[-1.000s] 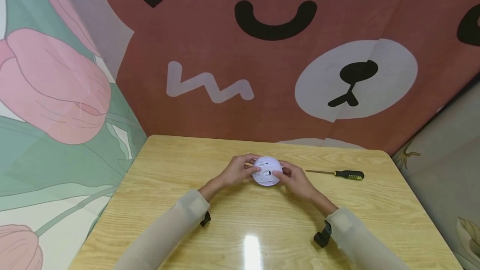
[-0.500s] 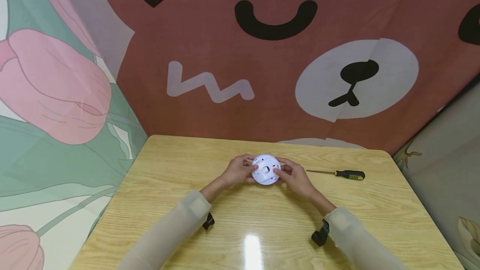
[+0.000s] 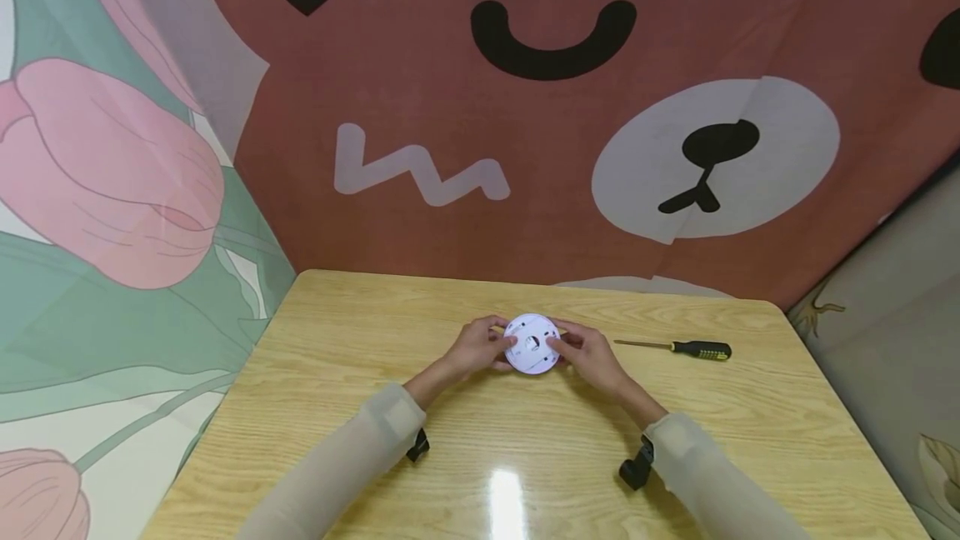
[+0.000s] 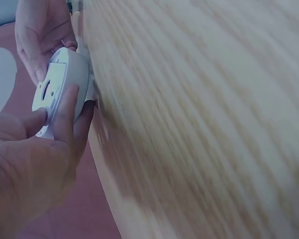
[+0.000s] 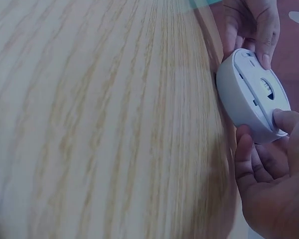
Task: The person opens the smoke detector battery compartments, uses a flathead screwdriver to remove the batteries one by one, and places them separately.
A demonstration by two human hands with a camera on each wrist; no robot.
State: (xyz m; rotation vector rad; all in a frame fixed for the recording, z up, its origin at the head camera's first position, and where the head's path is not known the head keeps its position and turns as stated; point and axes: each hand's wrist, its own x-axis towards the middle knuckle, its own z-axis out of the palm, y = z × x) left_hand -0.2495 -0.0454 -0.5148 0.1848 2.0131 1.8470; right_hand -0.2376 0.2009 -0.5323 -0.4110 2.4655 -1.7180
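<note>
A round white device that looks like a smoke detector (image 3: 531, 360) is held between both hands near the far side of the table. Its flat back plate, with slots and a hole in the middle, faces up toward the head camera. My left hand (image 3: 476, 346) grips the left rim, thumb on the plate and fingers around the side. On the right rim my right hand (image 3: 595, 357) does the same. The right wrist view shows the smoke detector's (image 5: 235, 99) thick smooth side wall and something dark inside the central hole. Its underside is hidden.
A screwdriver (image 3: 701, 349) with a black and yellow handle lies right of the hands, its shaft pointing left. The wooden table (image 3: 360, 315) ends at a brown curtain (image 3: 420, 240) with a printed bear face. Small black cameras (image 3: 637, 467) hang at the wrists.
The smoke detector has turned in the hands, so its plate markings sit at a different angle. It has also shifted slightly left. Both hands keep their hold; the screwdriver stays put.
</note>
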